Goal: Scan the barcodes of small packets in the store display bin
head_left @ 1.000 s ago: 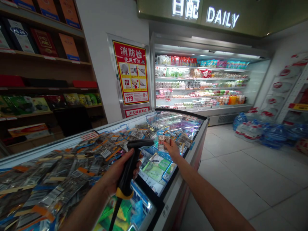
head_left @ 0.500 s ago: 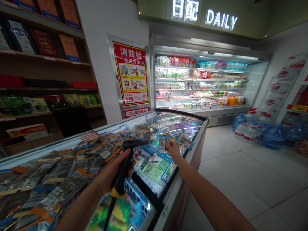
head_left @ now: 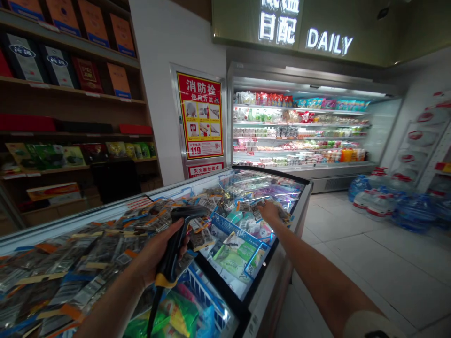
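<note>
My left hand [head_left: 160, 253] is closed round the grip of a black and yellow barcode scanner [head_left: 169, 256], whose head points to the right and whose cable hangs down. Beneath it is the glass top of a chest freezer, with many small clear snack packets [head_left: 105, 249] with orange, blue and cream edges spread across it. My right hand [head_left: 268, 211] reaches out over the far part of the glass, fingers curled onto a small packet [head_left: 246, 206] there. More packets lie partly hidden behind that hand.
Under the glass, blue baskets [head_left: 225, 223] hold green bags [head_left: 232, 256] and other frozen goods. The freezer's dark frame [head_left: 225, 279] runs along its right side. Beyond stand a lit refrigerated display [head_left: 299, 126], water bottles [head_left: 412, 211] on the tiled floor, and wooden shelves [head_left: 70, 87] at left.
My view has shifted slightly up and left. My right hand has moved right and farther over the packets; the scanner has turned a little and moved left in view, still in my left hand.
</note>
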{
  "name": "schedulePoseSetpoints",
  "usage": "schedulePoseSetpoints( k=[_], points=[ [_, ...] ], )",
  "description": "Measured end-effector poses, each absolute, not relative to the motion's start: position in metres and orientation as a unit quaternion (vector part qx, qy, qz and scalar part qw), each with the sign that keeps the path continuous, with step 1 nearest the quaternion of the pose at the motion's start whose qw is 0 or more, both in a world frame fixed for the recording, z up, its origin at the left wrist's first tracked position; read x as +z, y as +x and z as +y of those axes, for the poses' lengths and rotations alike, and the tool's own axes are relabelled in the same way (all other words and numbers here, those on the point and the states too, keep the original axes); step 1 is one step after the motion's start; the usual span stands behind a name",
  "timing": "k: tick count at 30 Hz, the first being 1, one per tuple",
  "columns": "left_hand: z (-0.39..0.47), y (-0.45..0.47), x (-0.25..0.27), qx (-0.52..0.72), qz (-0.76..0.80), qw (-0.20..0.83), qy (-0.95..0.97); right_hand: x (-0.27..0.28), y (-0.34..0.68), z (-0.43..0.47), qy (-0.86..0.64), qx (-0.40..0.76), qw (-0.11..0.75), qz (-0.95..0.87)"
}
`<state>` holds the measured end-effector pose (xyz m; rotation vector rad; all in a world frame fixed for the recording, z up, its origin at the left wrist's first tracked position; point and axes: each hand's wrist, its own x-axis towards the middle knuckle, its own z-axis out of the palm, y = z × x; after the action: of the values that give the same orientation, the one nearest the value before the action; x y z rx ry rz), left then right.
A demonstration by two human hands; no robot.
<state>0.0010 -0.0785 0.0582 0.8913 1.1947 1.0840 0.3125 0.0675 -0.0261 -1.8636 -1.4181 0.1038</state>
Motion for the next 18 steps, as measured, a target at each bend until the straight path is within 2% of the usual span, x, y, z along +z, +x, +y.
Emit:
schedulePoseSetpoints(
  k=[7,12,14,18],
  points=[
    [-0.078,-0.002,0.060,0.471,0.512,0.618,0.366,-0.018,0.270,0.041,-0.674,-0.015,0.376,-0.635],
    [-0.079,-0.009,0.056,0.470,0.516,0.611,0.375,-0.021,0.197,0.014,-0.525,0.013,0.355,-0.773],
    [-0.082,-0.015,0.054,0.466,0.530,0.604,0.371,-0.024,0.175,0.004,-0.453,0.024,0.329,-0.828],
    [-0.090,-0.026,0.054,0.473,0.542,0.593,0.361,-0.029,0.165,-0.019,-0.427,0.024,0.250,-0.869]
  ],
)
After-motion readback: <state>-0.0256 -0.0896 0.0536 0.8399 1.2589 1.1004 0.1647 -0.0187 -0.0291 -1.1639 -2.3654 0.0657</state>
